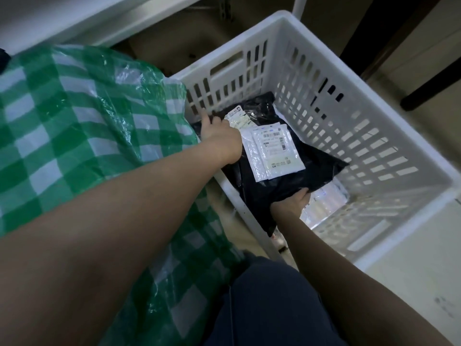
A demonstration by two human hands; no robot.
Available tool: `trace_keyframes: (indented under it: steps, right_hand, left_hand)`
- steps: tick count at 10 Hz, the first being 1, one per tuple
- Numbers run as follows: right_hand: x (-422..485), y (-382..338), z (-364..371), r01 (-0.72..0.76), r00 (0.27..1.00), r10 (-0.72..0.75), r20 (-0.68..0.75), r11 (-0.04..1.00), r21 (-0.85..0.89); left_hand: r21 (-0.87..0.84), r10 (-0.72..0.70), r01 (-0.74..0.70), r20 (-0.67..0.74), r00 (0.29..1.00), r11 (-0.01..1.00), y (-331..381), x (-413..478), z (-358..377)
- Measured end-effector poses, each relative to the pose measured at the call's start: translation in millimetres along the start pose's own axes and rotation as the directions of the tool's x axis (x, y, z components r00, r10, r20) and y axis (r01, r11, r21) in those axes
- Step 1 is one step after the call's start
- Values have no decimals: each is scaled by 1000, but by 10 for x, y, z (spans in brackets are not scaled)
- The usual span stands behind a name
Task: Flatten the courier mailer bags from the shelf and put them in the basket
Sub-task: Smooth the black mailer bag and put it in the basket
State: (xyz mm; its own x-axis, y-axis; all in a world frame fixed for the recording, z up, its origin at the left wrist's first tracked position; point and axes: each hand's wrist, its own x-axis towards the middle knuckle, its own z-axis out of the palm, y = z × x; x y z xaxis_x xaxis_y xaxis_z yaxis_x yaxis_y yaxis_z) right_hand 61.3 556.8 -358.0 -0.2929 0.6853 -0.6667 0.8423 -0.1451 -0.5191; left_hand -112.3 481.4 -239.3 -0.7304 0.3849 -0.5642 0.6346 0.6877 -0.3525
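On my far left a green-and-white checked plastic bag [74, 126], crinkled and glossy, fills the view and crowds against the near-left rim of the white basket [311, 51], with a white shelf [74, 18] edge above it. My left hand [219, 139] reaches past that bag into the basket and rests on the far-left corner of the black mailer [269, 186]. Its index finger is stretched out toward the slotted wall. The other fingers are hidden under the back of the hand, so I cannot tell whether they pinch the plastic. The mailer is matte black, lightly creased and mostly flat. It lies slantwise inside the basket with one pointed corner aimed at the right wall, and it carries a cluster of white shipping labels [274, 151] with barcodes on its upper face. My right hand [290, 199] grips its near edge, fingers curled around the black film. Just right of that hand a pale mailer [326, 199] shows beneath the black one, flat on the basket bottom. Beyond it the basket bottom is bare up to the tall slotted right wall. Outside the basket, light floor [411, 283] opens on the right, and a dark furniture leg [431, 88] stands near the far corner.
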Motion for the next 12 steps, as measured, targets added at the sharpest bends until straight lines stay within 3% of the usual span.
trace_keyframes:
  steps: [1, 2, 3, 4, 5, 6, 7, 8, 10, 12]
  right_hand:
    - [145, -32, 4, 87, 992, -94, -84, 992, -87]
    - [282, -20, 54, 57, 986, 23, 167, 886, -460]
    - [383, 192, 129, 86, 911, 222, 349, 724, -684]
    - [770, 465, 283, 166, 899, 245, 364, 577, -799]
    - [-93, -158, -242, 308, 904, 25, 426, 654, -691]
    - [-582, -519, -529, 319, 898, -69, 435, 782, -535]
    - [-909, -884, -743, 405, 886, -231, 401, 808, -428]
    - [-1187, -1221, -883, 448, 869, -339, 360, 848, -283]
    - [-2098, -1718, -741, 652, 753, -582, 307, 722, -231]
    - [-3163, -1994, -64, 861, 501, -767, 401, 392, -325]
  left_hand:
    - [46, -16, 15, 25, 1000, 999, 1, -47, -15]
    - [36, -84, 82, 64, 994, 996, -18, -119, -103]
    - [18, -107, 106, 147, 983, 994, 2, -170, -124]
    - [-22, -77, 81, 144, 987, 997, -80, -425, -233]
    - [-40, -41, 38, -67, 997, 998, -254, -859, -373]
    - [-158, -34, 6, -174, 984, 987, -306, -1000, -319]
    - [-248, -84, -7, -356, 931, 969, -550, -1501, -416]
    - [-305, -157, 35, -386, 909, 952, -890, -1961, -434]
    - [-441, -356, 201, -302, 884, 875, -1788, -2843, -86]
    - [-587, -483, 322, -137, 865, 743, -2506, -3433, 577]
